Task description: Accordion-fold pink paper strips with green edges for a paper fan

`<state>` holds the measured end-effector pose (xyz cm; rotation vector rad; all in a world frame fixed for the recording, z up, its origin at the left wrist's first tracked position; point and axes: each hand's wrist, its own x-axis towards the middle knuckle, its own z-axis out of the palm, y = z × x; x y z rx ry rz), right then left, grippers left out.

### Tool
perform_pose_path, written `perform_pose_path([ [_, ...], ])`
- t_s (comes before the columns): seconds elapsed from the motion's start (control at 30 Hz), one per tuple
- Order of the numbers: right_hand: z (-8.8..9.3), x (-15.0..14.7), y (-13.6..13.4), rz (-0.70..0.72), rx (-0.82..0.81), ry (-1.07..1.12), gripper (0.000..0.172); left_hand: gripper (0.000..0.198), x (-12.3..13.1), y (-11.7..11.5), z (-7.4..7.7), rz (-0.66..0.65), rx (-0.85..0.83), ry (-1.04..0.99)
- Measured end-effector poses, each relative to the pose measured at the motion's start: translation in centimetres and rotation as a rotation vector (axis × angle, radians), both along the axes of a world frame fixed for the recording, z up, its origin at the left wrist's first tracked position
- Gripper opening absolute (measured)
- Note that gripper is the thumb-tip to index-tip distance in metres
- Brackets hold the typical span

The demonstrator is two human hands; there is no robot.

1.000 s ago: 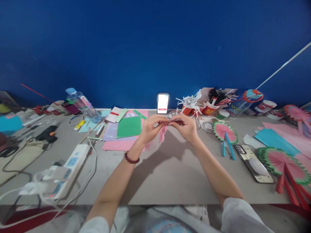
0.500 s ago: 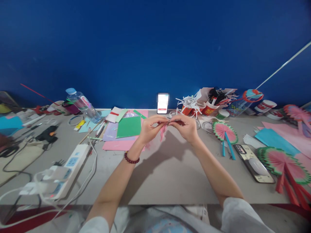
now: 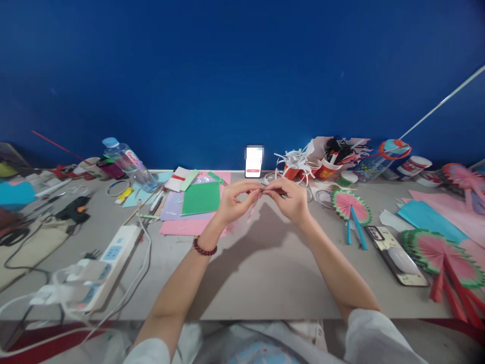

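My left hand (image 3: 235,200) and my right hand (image 3: 290,199) meet above the middle of the grey table (image 3: 261,273), fingertips pinched together. Between them they hold a small folded pink paper piece (image 3: 253,206); its pleated end hangs below my left fingers, and a dark thin part runs toward my right fingers. A bead bracelet (image 3: 205,247) circles my left wrist. Just behind the hands a phone (image 3: 253,162) leans on the blue wall.
Coloured paper sheets (image 3: 200,199) lie at the back left beside a water bottle (image 3: 129,163). A power strip (image 3: 99,268) with cables and a glue gun (image 3: 74,208) sit left. Paper fans (image 3: 350,207), another phone (image 3: 394,255) and cups (image 3: 322,169) are right.
Both hands stay pinched on the pink piece. The hanging pleated end looks a little narrower and the fingers have shifted slightly.
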<state>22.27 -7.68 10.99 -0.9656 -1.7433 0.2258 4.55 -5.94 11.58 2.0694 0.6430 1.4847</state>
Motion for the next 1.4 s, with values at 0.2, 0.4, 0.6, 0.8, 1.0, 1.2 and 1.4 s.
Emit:
perform_pose_path([
  [0.2, 0.02, 0.51, 0.10, -0.023, 0.107, -0.088, 0.010, 0.025, -0.26, -0.08, 0.41, -0.044, -0.103, 0.107],
  [0.4, 0.23, 0.56, 0.21, 0.047, 0.059, -0.074, 0.013, 0.013, -0.29, -0.45, 0.68, 0.017, -0.034, 0.149],
  [0.6, 0.64, 0.52, 0.03, 0.102, 0.026, -0.052, 0.012, 0.009, -0.39, -0.47, 0.45, 0.062, 0.043, 0.149],
  [0.8, 0.69, 0.99, 0.52, 0.147, -0.030, -0.087, 0.022, 0.009, -0.34, -0.69, 0.52, 0.077, 0.055, 0.128],
  [1.0, 0.47, 0.87, 0.74, 0.120, -0.038, -0.166, 0.011, 0.009, -0.22, -0.50, 0.50, 0.071, 0.055, 0.073],
  [1.2, 0.40, 0.91, 0.76, 0.121, -0.028, -0.151, 0.013, 0.010, -0.29, -0.35, 0.54, 0.025, 0.037, 0.066],
  [1.4, 0.70, 0.92, 0.49, 0.189, -0.025, 0.006, 0.009, 0.012, -0.26, -0.56, 0.73, 0.050, 0.103, 0.098],
])
